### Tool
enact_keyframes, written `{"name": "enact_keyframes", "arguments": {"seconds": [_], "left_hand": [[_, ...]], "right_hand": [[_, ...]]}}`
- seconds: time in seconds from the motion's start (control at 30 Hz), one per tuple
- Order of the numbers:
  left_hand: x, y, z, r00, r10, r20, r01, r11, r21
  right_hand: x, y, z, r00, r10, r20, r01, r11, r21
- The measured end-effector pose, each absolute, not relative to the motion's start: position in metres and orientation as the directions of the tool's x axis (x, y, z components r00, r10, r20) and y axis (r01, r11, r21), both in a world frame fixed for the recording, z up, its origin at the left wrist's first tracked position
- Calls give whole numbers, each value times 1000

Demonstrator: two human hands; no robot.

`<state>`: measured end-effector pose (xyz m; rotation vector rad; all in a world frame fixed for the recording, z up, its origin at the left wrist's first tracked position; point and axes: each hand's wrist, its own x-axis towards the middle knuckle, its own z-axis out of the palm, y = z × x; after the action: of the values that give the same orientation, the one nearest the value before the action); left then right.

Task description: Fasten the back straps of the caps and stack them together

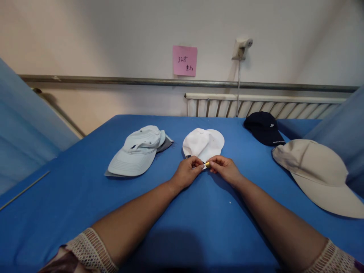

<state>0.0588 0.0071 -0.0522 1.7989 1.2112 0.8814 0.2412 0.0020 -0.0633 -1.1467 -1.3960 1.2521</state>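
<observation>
A white cap lies in the middle of the blue-covered table, its brim pointing away from me. Both hands meet at its near edge. My left hand is closed in a pinch on the cap's white strap end. Between the fingertips of my right hand is a small gold-coloured piece at that strap; whether it is a buckle or a tag I cannot tell. A dark bit shows on the cap's edge just beyond my left fingers.
Stacked light-blue caps lie to the left. At the right are a navy cap and a large beige cap. A thin stick lies far left on the blue cover. Behind are a radiator and a metal rail.
</observation>
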Motion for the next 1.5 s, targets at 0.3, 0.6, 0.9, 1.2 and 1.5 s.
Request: {"name": "enact_keyframes", "arguments": {"seconds": [0.3, 0.6, 0.9, 1.2, 1.5], "left_hand": [[59, 7, -52, 310, 944, 115, 397, -238, 886], [58, 6, -52, 327, 936, 127, 421, -265, 868], [53, 0, -44, 344, 914, 214, 506, -373, 778], [54, 1, -44, 359, 911, 201, 494, -368, 787], [54, 0, -45, 395, 899, 189, 522, -389, 759]], "right_hand": [[241, 3, -66, -171, 984, 48, 58, 59, -997], [238, 1, -64, -193, 980, 45, 23, 51, -998], [244, 2, -59, -79, 997, -2, -108, -10, -994], [241, 2, -61, -154, 988, 18, -45, 11, -999], [239, 2, -62, -154, 988, 31, -25, 28, -999]]}}
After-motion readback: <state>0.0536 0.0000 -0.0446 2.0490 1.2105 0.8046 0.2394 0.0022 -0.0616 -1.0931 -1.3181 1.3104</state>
